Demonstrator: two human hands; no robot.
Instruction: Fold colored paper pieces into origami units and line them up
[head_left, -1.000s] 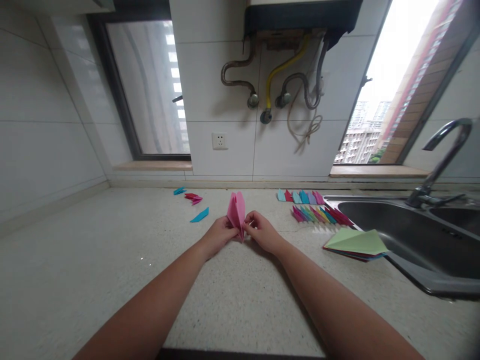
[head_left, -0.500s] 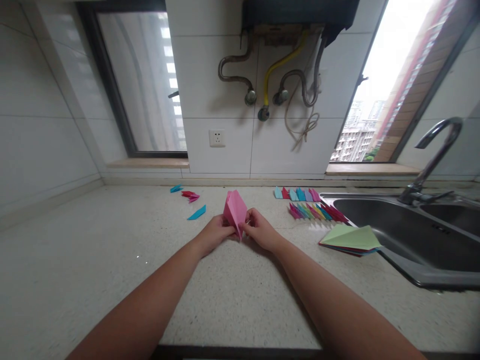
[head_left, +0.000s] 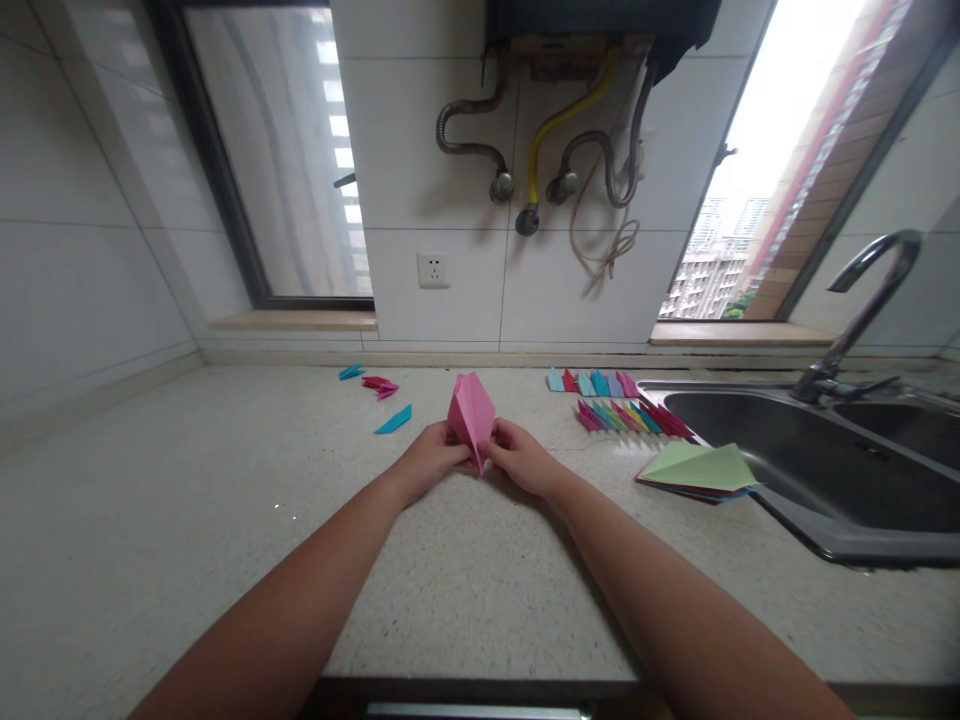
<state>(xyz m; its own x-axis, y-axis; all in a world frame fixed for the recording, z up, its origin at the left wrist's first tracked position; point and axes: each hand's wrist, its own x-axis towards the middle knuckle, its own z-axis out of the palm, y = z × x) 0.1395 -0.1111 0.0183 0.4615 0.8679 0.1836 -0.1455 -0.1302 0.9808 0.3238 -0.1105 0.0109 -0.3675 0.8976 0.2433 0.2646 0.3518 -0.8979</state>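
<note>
A sheet of pink origami paper [head_left: 471, 408], partly folded to a narrow point at its near end, stands tilted up over the middle of the counter. My left hand [head_left: 435, 457] pinches its lower left edge, thumb toward the point. On the other side my right hand [head_left: 519, 455] grips the paper near the same point with thumb and fingers. The undersides of the folds and some fingertips are hidden. Beyond my left hand lies a folded blue paper piece [head_left: 394, 419], apart from it.
Small folded red and pink pieces [head_left: 380, 386] and a blue one [head_left: 351, 371] lie at the back left. Rows of colourful folded pieces [head_left: 634, 418] and a stack of paper sheets [head_left: 699, 470] lie right, beside the steel sink [head_left: 840, 548]. The counter's front edge [head_left: 480, 688] is near.
The camera view has tilted down slightly, showing more below the counter's front edge. Both hands keep their hold on the pink paper, with hardly any change in its shape.
</note>
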